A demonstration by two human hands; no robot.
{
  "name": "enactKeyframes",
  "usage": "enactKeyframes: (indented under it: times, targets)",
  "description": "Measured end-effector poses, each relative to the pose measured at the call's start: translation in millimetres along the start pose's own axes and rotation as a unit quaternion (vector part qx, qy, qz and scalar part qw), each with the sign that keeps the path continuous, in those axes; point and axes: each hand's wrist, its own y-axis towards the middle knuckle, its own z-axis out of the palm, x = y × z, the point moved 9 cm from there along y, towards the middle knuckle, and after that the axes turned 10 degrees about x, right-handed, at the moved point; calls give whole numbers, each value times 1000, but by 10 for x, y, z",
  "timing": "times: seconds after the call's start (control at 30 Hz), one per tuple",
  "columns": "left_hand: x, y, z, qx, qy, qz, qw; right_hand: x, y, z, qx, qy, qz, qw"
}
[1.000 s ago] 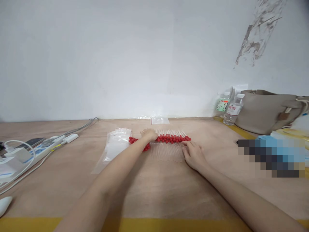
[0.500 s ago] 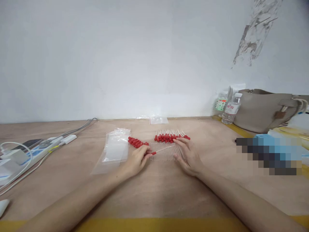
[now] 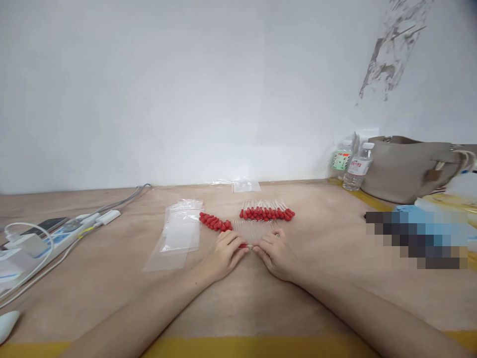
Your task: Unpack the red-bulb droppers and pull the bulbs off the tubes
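My left hand (image 3: 225,253) pinches a red rubber bulb (image 3: 243,245) between thumb and fingers. Close against it, my right hand (image 3: 276,254) is closed on a thin clear glass tube (image 3: 251,247) that meets the bulb end-on; most of this tube is hidden by the fingers. Just beyond both hands lies a row of bare glass tubes (image 3: 255,228), side by side. Loose red bulbs (image 3: 213,221) form a slanting band beyond my left hand. Farther back, glass droppers (image 3: 266,213) with red bulbs lie in a row, bulbs toward me.
Clear zip bags (image 3: 181,231) lie left of the bulbs, with another plastic bag (image 3: 246,186) by the wall. A power strip (image 3: 55,246) with cables and a phone (image 3: 46,225) is at far left. Two bottles (image 3: 358,166) and a grey handbag (image 3: 406,171) stand back right.
My right hand has left the droppers and moved left and toward me, meeting my left hand. The bulb and tube, slanted apart from the right fingers before, are now gripped between both hands.
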Motion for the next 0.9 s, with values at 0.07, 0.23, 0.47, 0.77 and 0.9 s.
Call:
enactKeyframes:
  times: [0.07, 0.23, 0.47, 0.77, 0.9]
  targets:
    - [-11, 5, 22, 8, 28, 5, 1000, 13, 3, -7, 2, 14, -8, 1000]
    - [-61, 11, 64, 42, 55, 17, 997, 88, -15, -123, -28, -16, -50, 998]
    - [-56, 14, 103, 91, 20, 17, 995, 178, -86, -245, -74, -100, -97, 987]
    - [-26, -43, 98, 105, 12, 9, 994, 179, -198, -354, -94, -136, -123, 979]
    - [244, -120, -67, 54, -37, -75, 995, -307, -213, -455, -93, -119, 17, 988]
